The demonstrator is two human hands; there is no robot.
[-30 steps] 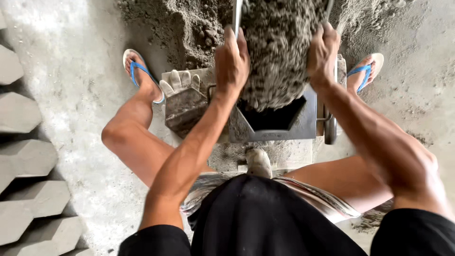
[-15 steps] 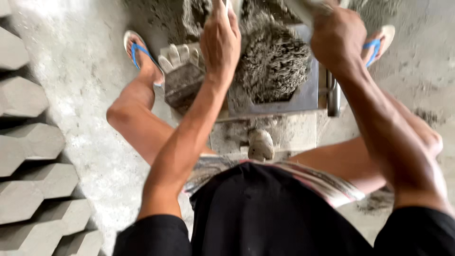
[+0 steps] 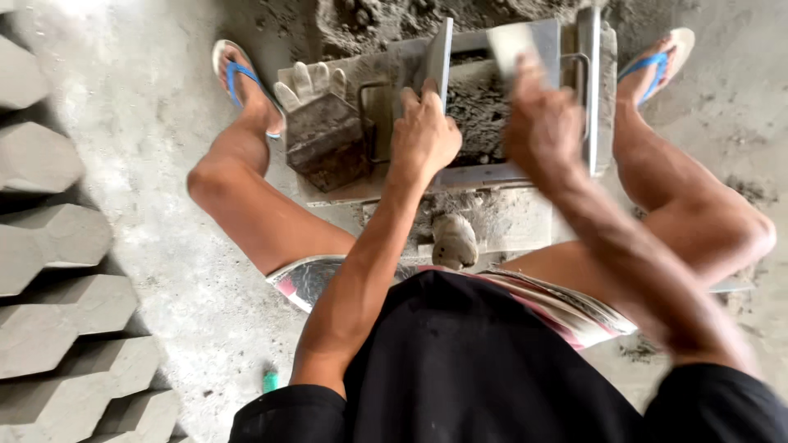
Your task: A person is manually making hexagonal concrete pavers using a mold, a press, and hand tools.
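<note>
A concrete block-making yard, worked by hand on the ground

Rows of grey hexagonal cast blocks (image 3: 57, 246) stand drying along one side on a rough, dust-covered cement floor (image 3: 156, 148); a heap of damp grey mortar mix (image 3: 386, 20) lies just behind a steel mould box (image 3: 525, 98) caked in the same stuff, a worn work glove (image 3: 310, 82) lies beside it, and the person squatting over it wears blue flip-flops (image 3: 238, 74), all grimed with cement

Grey metal mould box (image 3: 525, 168) on the floor, damp cement mix (image 3: 480, 107) inside.
</note>
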